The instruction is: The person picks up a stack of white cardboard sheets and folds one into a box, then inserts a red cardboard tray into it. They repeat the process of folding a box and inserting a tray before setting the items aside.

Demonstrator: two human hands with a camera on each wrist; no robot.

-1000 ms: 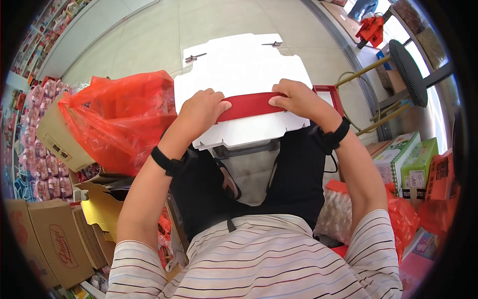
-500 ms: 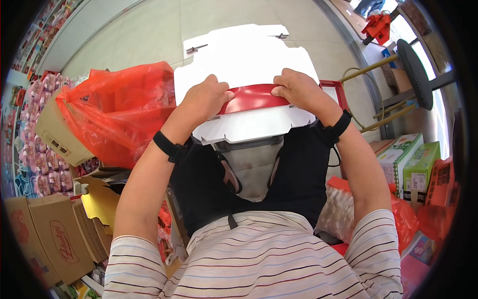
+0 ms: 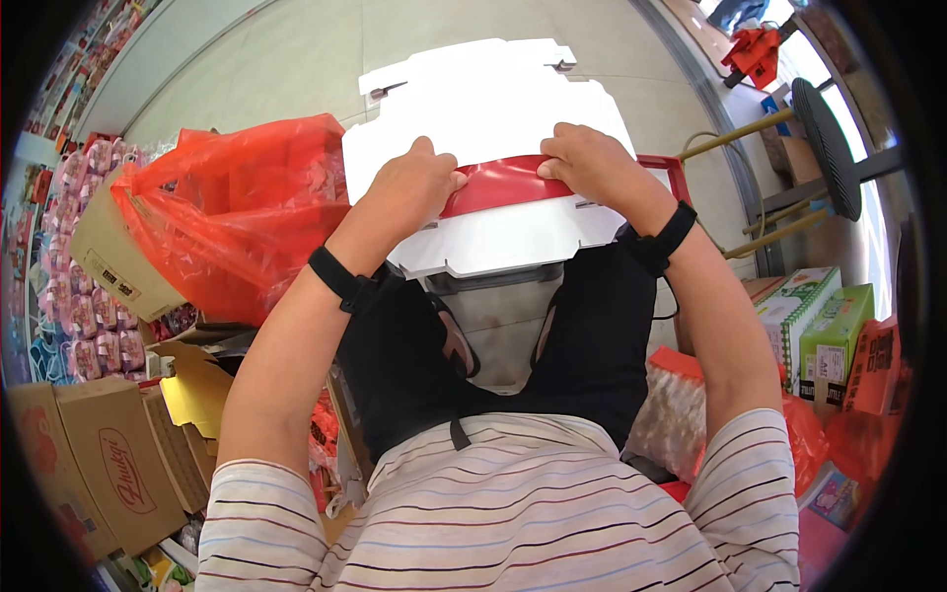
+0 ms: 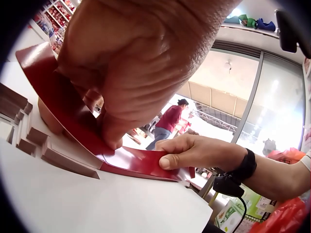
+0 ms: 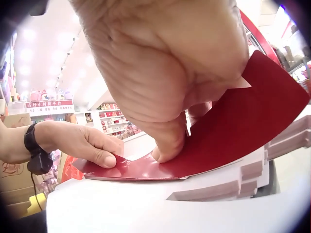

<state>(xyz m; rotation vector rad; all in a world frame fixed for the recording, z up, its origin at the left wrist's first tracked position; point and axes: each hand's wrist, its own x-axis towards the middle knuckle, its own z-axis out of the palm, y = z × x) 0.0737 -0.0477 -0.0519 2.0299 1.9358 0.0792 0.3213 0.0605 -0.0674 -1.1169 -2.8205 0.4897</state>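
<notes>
A die-cut cardboard box blank (image 3: 483, 109), white on its inner face, lies flattened over the person's knees. Across it stands a folded-up flap with a glossy red face (image 3: 508, 185), bowed along its length. My left hand (image 3: 406, 189) grips the flap's left end, thumb on the red side and fingers behind. At the right end my right hand (image 3: 597, 173) pinches it the same way. In the left wrist view the right thumb presses flat on the red flap (image 4: 146, 162). Slots and cut tabs (image 5: 209, 190) run beside the fold in the right wrist view.
A red plastic bag (image 3: 247, 207) bulges at the left beside cartons (image 3: 113, 459). Behind the blank's right corner shows a red-edged piece (image 3: 676, 178). A round-seated stool (image 3: 827, 148) stands at the right, above green boxes (image 3: 837, 340). A person (image 4: 170, 121) is in the background.
The flap has gone from nearly straight to bowed, its red face now catching light. Both hands have shifted slightly forward with the blank, keeping their grip.
</notes>
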